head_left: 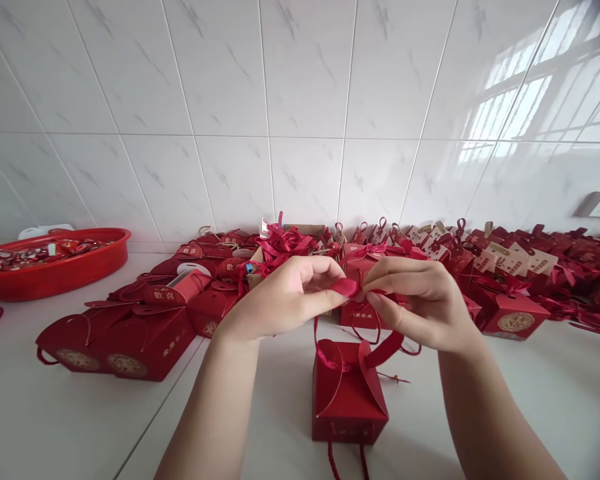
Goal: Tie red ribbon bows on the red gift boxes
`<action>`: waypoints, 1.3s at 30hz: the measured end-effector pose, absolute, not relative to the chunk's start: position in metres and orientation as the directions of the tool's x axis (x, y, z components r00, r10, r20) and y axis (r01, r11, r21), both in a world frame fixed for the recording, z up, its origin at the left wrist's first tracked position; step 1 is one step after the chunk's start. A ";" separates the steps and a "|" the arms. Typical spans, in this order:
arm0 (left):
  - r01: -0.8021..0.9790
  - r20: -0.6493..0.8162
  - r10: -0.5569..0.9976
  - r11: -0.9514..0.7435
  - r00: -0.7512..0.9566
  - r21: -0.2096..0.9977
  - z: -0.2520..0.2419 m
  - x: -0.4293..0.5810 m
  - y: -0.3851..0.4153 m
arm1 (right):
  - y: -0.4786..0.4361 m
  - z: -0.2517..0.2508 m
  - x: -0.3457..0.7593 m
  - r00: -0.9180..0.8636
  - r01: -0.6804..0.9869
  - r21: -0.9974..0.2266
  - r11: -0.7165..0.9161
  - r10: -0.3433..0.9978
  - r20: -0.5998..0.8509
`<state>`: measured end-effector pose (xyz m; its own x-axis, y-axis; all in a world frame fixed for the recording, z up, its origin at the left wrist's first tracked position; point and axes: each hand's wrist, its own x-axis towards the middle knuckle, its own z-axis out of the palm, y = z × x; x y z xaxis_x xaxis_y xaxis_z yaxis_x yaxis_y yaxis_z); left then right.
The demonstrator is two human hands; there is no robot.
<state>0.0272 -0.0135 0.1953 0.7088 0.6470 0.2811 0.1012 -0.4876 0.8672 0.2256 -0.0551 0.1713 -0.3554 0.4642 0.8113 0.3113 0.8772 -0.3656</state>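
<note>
On the tabletop (280, 413) sits one closed box (350, 400); we pinch its seemingly untied ribbon (346, 287) in left hand (283, 293) and right hand (425, 300), while beribboned boxes (516, 320) stand behind.

- Bright and pale all over.
- Window glare (517, 110) shines on the wall (305, 80), up past the right hand (425, 300).
- Soft shadow on the table (420, 407) below that hand.
- Wall lines slant, far left and right of it.
</note>
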 end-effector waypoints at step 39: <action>0.965 -0.091 0.968 -0.219 0.233 0.143 0.093 -0.126 -0.049 | -0.138 0.028 0.342 0.453 0.735 -0.666 -0.131 0.825 0.337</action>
<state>-0.1258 -0.0488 0.0931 0.2328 0.9682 -0.0911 0.9653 -0.2187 0.1428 0.3423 -0.1378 0.0276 0.4528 0.8254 0.3373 0.7347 -0.1311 -0.6656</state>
